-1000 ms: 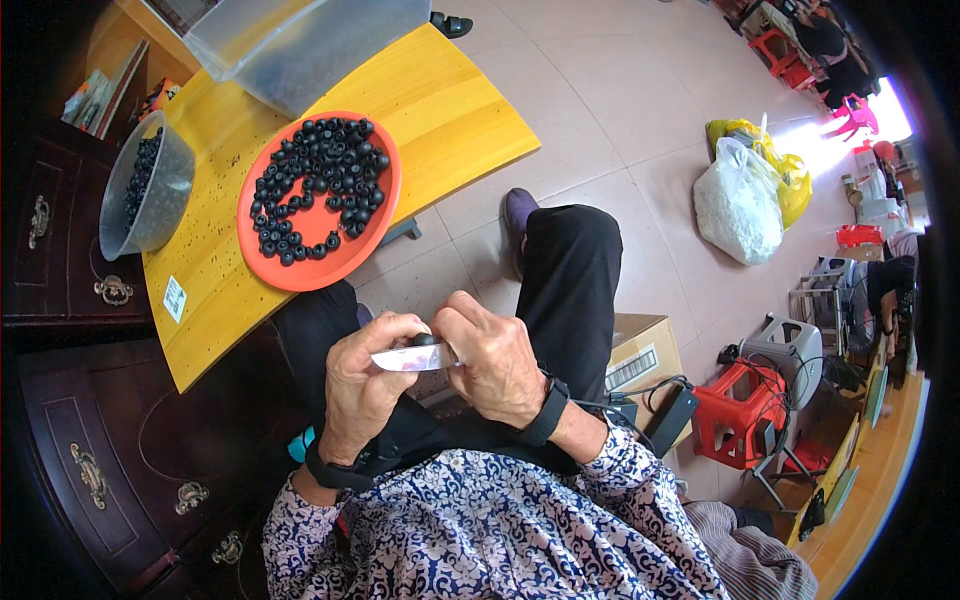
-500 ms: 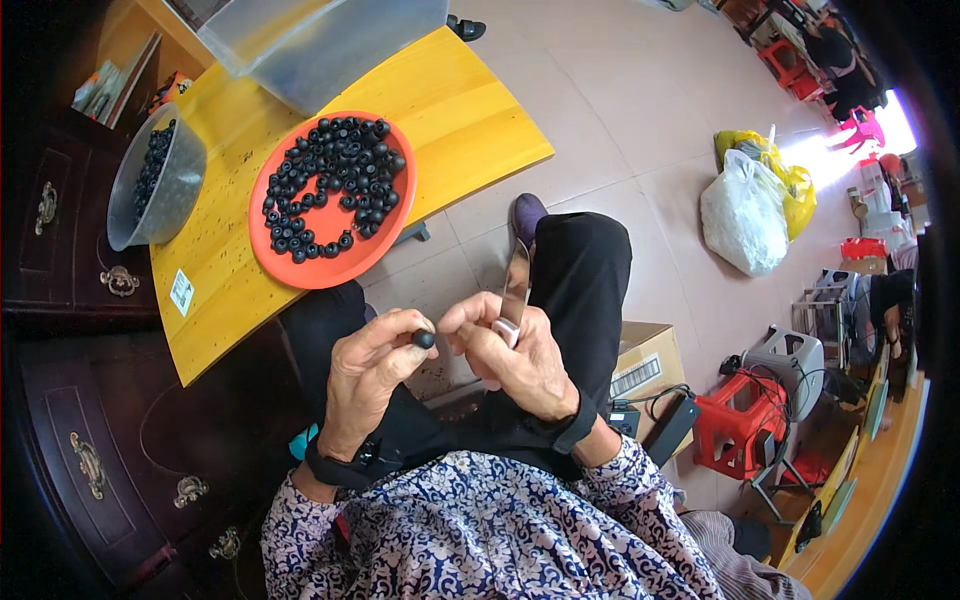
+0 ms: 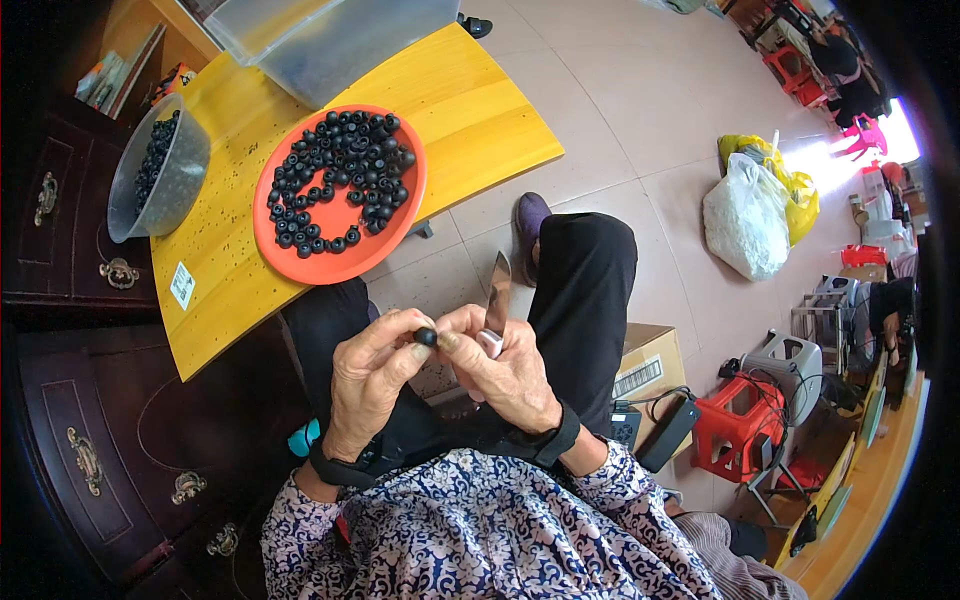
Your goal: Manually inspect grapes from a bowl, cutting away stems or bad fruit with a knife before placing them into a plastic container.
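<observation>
Between thumb and fingers, my left hand (image 3: 372,372) pinches a small black rubber-like cap (image 3: 426,337). A knife (image 3: 497,295) with a pale handle is gripped in my right hand (image 3: 508,378), its blade pointing up and away from me. The right thumb and fingertips are close against the cap; whether they touch it I cannot tell. Beyond my hands, an orange-red plate (image 3: 335,262) holds many similar black pieces (image 3: 345,165). The plate stands on a yellow wooden table (image 3: 480,115).
A translucent bowl (image 3: 185,195) of small dark pieces and a large clear plastic bin (image 3: 330,60) stand on the table. Dark drawers (image 3: 100,420) are at the left. At the right are a cardboard box (image 3: 655,365), a red stool (image 3: 735,425) and full plastic bags (image 3: 750,215) on the floor.
My right hand has shifted slightly left, bringing its thumb up against the cap. The knife blade now leans left instead of right. My left hand keeps its pinch.
</observation>
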Available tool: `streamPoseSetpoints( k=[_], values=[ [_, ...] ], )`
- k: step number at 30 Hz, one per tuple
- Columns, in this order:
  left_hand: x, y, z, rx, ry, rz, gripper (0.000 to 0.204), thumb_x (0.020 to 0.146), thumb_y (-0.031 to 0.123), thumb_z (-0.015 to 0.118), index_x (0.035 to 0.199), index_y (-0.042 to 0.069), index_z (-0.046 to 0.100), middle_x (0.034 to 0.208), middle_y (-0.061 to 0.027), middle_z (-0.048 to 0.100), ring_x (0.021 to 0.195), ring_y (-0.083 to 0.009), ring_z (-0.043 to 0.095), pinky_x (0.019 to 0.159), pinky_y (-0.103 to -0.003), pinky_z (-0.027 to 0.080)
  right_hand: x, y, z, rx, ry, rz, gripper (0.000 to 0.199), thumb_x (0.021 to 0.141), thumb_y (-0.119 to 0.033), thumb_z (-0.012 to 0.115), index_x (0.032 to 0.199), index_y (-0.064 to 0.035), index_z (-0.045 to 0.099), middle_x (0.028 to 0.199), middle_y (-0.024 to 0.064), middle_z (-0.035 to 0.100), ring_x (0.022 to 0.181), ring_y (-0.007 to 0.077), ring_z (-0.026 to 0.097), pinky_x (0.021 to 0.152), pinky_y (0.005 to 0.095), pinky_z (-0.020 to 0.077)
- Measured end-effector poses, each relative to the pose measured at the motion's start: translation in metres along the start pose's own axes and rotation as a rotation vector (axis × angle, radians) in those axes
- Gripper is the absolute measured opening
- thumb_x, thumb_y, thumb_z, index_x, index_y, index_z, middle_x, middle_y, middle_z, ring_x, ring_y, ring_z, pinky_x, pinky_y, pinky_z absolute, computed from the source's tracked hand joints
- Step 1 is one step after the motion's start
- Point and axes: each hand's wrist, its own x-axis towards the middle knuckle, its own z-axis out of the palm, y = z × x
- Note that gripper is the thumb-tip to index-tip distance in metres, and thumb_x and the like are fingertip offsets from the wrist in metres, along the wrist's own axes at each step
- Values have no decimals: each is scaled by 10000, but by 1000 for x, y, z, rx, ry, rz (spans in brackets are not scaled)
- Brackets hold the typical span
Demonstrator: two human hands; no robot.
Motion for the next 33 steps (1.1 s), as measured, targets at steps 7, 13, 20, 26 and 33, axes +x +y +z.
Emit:
streamPoseSetpoints(
  k=[7, 13, 20, 26, 33],
  values=[
    [0, -8, 3, 329, 22, 198, 237, 863, 20, 622, 1097, -10, 603, 857, -48, 613, 822, -114, 593, 715, -240, 485, 4, 2, 8, 6, 61, -42, 182, 901, -196, 662, 866, -20, 633, 667, -37, 558, 568, 23, 467, 488, 183, 355],
    [-1, -7, 0, 60, -23, 17, 249, 876, 65, 613, 1115, -5, 604, 921, -69, 637, 817, -114, 605, 712, -242, 486, 4, 4, -1, 146, 15, 20, 202, 926, -226, 631, 877, -29, 639, 648, -39, 563, 503, 4, 426, 433, 175, 311],
    [3, -19, -4, -107, -57, 9, 265, 896, 128, 605, 1130, 4, 602, 937, -70, 639, 814, -119, 611, 724, -230, 477, 7, 2, -4, 179, -12, 34, 182, 932, -171, 613, 901, 8, 625, 738, 24, 613, 476, 27, 431, 406, 180, 313],
    [-3, -5, -4, -1, 19, -4, 244, 900, 127, 615, 1108, -1, 611, 916, -38, 624, 797, -81, 578, 706, -218, 462, 9, 4, 4, 39, -22, 57, 153, 901, -200, 656, 874, -54, 621, 671, -58, 548, 522, 1, 423, 433, 166, 298],
    [-4, 33, -33, 150, 135, -18, 174, 877, 27, 576, 1044, -8, 608, 855, -27, 645, 775, -66, 597, 690, -214, 476, 12, 29, -4, 223, 109, 133, 167, 940, -206, 575, 893, -47, 582, 733, 9, 561, 496, 32, 399, 429, 187, 301]
  ],
)
